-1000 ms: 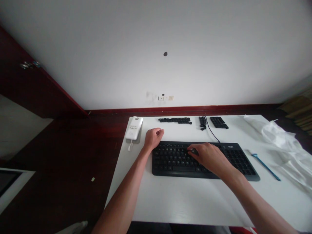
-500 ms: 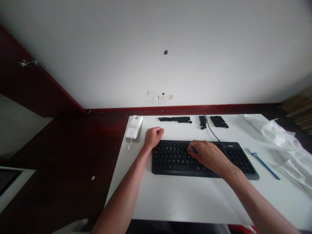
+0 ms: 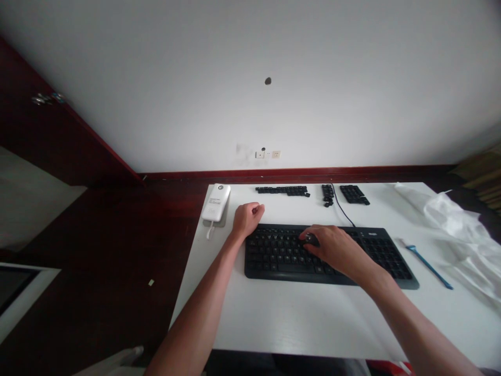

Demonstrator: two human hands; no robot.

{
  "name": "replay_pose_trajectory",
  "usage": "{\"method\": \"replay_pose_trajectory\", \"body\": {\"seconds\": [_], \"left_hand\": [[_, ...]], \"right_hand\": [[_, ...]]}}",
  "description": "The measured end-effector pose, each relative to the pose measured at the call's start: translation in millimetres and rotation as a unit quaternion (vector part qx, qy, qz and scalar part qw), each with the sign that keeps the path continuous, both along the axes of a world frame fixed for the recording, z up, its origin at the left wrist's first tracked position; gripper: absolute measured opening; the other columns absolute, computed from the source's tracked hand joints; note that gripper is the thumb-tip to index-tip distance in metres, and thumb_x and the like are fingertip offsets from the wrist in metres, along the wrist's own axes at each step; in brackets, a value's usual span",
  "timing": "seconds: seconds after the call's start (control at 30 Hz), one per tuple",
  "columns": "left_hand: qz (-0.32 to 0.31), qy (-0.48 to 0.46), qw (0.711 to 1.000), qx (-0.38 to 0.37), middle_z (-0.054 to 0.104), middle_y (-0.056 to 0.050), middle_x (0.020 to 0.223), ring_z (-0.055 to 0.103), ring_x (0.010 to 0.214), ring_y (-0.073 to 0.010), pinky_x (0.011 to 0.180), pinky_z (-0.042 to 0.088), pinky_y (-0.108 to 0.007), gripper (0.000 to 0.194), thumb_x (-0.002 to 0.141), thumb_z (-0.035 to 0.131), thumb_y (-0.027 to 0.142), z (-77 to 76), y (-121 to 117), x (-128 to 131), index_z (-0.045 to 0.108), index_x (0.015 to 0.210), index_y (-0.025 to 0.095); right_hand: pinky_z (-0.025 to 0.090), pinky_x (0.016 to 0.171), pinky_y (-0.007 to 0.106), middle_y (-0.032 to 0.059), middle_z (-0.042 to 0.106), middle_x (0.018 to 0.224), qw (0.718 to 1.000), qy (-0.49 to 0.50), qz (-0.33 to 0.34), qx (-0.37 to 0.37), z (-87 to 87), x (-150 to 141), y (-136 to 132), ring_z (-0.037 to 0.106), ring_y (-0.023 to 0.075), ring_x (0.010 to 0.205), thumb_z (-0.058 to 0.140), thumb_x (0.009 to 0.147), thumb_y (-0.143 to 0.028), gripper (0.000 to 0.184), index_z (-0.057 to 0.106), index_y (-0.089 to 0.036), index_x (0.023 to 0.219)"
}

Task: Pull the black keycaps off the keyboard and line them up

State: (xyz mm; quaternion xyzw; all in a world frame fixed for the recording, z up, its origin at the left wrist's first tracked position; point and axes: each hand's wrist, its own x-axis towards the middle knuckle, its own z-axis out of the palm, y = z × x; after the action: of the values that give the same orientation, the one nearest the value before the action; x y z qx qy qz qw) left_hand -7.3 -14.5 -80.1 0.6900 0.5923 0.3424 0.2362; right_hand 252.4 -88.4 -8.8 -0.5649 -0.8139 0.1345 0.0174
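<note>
Seeing a dark red door [image 3: 66,136] at far left, then a white power bank [image 3: 216,203] lying on the far left corner of the table [image 3: 289,318], trailing a short white strap [image 3: 210,230]. Holding the left hand [image 3: 247,218] loosely curled at the far left corner of the black keyboard [image 3: 282,256], hiding the palm and leaving anything inside impossible to make out. Having the keyboard lying across the middle of the table, with a row of loose black keycaps [image 3: 282,190] sitting beyond. Holding the right hand [image 3: 332,245] over the keyboard's middle, bending thumb and forefinger close together, not showing clearly whether gripping a key. Seeing two more keycap clusters [image 3: 352,194] behind, with a cable [image 3: 344,211] running between. Finding a blue-handled brush [image 3: 430,267] lying right of the keyboard, then a crumpled white plastic bag [image 3: 446,214].
</note>
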Motion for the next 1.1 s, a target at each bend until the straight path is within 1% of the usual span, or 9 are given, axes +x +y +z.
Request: {"method": "replay_pose_trajectory", "body": {"seconds": [0.1, 0.27, 0.43, 0.6, 0.8, 0.9, 1.1], "left_hand": [[-0.001, 0.000, 1.000, 0.000, 0.029, 0.004, 0.057, 0.025, 0.060, -0.0112, 0.063, 0.020, -0.031, 0.046, 0.095, 0.048, 0.044, 0.2, -0.3, 0.0, 0.032, 0.060, 0.020], [0.000, -0.005, 1.000, 0.002, 0.027, 0.004, 0.057, 0.023, 0.060, -0.0112, 0.063, 0.019, -0.031, 0.047, 0.095, 0.049, 0.043, 1.0, -0.4, 0.3, 0.030, 0.059, 0.019], [0.001, -0.006, 1.000, 0.000, 0.027, 0.004, 0.058, 0.023, 0.060, -0.0115, 0.063, 0.019, -0.031, 0.046, 0.094, 0.049, 0.042, 1.3, -0.1, 1.4, 0.031, 0.059, 0.020], [0.001, -0.007, 1.000, 0.002, 0.028, 0.004, 0.058, 0.023, 0.061, -0.0115, 0.063, 0.019, -0.031, 0.045, 0.094, 0.050, 0.041, 0.5, -0.1, 1.2, 0.032, 0.059, 0.020], [0.002, -0.010, 1.000, 0.015, 0.027, 0.004, 0.057, 0.023, 0.060, -0.0113, 0.062, 0.018, -0.031, 0.046, 0.094, 0.050, 0.041, -0.8, -0.1, 0.3, 0.031, 0.058, 0.019], [-0.001, -0.010, 1.000, 0.014, 0.027, 0.004, 0.057, 0.022, 0.060, -0.0112, 0.062, 0.018, -0.031, 0.046, 0.094, 0.050, 0.041, -0.3, -0.1, 0.3, 0.031, 0.059, 0.019], [0.004, -0.005, 1.000, 0.009, 0.026, 0.004, 0.058, 0.021, 0.060, -0.0114, 0.063, 0.017, -0.032, 0.045, 0.094, 0.050, 0.041, 0.3, 0.3, 0.6, 0.031, 0.059, 0.019]], "right_hand": [[0.058, 0.084, 0.038, 0.0038, 0.082, 0.107, 1.000, 0.004, 0.003, -0.009, -0.8, -0.4, 0.7, 0.078, 0.0276, 0.093, 0.070, 0.092, -0.023, 0.023, 0.081, -0.028, 0.111], [0.057, 0.087, 0.039, 0.0056, 0.082, 0.104, 0.999, -0.026, 0.001, -0.038, -1.5, -2.8, 4.0, 0.078, 0.0306, 0.098, 0.071, 0.092, -0.025, 0.020, 0.081, -0.028, 0.109], [0.056, 0.082, 0.037, 0.0072, 0.081, 0.103, 0.998, -0.050, 0.010, -0.039, 1.8, -7.7, 4.1, 0.078, 0.0310, 0.098, 0.070, 0.092, -0.023, 0.020, 0.079, -0.027, 0.108], [0.056, 0.077, 0.035, 0.0077, 0.081, 0.105, 0.997, -0.075, 0.017, -0.022, 6.2, -13.6, 1.7, 0.078, 0.0305, 0.093, 0.069, 0.091, -0.019, 0.018, 0.078, -0.025, 0.106], [0.055, 0.076, 0.037, 0.0088, 0.081, 0.102, 0.996, -0.083, 0.016, -0.031, 6.1, -14.6, 3.5, 0.078, 0.0329, 0.093, 0.069, 0.093, -0.022, 0.014, 0.077, -0.025, 0.104], [0.055, 0.075, 0.038, 0.0099, 0.080, 0.101, 0.996, -0.085, 0.016, -0.035, 6.9, -16.7, 5.2, 0.078, 0.0339, 0.094, 0.069, 0.092, -0.020, 0.014, 0.077, -0.024, 0.104], [0.053, 0.071, 0.035, 0.0101, 0.080, 0.091, 0.995, -0.083, 0.018, -0.058, 10.2, -18.5, 11.5, 0.078, 0.0322, 0.086, 0.071, 0.088, -0.016, 0.014, 0.078, -0.024, 0.097]]}}
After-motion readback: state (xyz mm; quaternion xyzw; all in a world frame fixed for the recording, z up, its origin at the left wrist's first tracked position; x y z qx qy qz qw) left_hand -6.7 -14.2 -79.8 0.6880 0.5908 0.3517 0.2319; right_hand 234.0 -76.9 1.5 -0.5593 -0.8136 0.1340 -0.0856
